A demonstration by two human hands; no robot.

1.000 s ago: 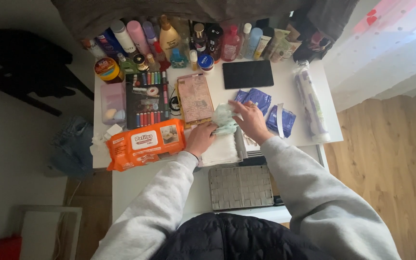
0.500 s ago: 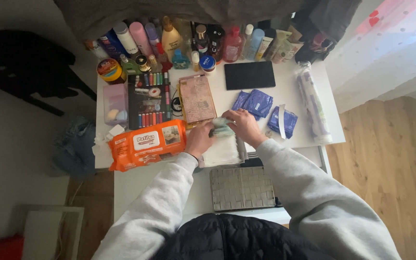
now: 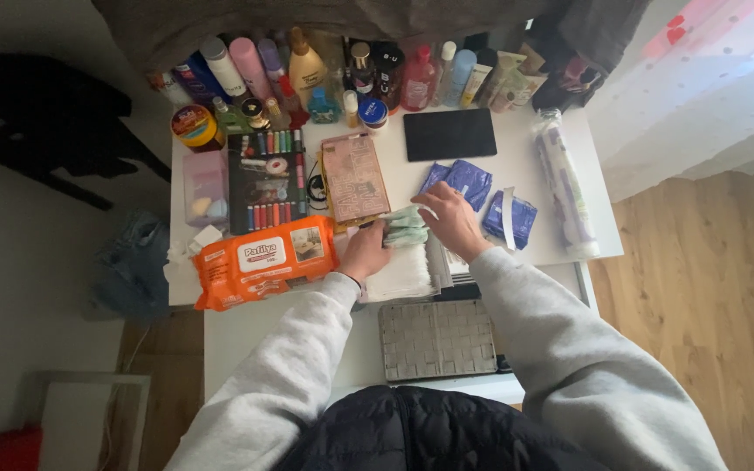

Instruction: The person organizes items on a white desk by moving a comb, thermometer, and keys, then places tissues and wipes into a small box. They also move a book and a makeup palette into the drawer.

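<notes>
Both hands meet on one pale green packet at the table's centre. The left hand curls its fingers on the packet's 8 o'clock end; the right hand pinches its 3 o'clock end. Three blue sachets lie at 2 o'clock, one orange wipes pack at 9 o'clock.

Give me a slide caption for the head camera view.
Both hands, left hand and right hand, grip a pale green folded cloth on a cluttered white table.
</notes>
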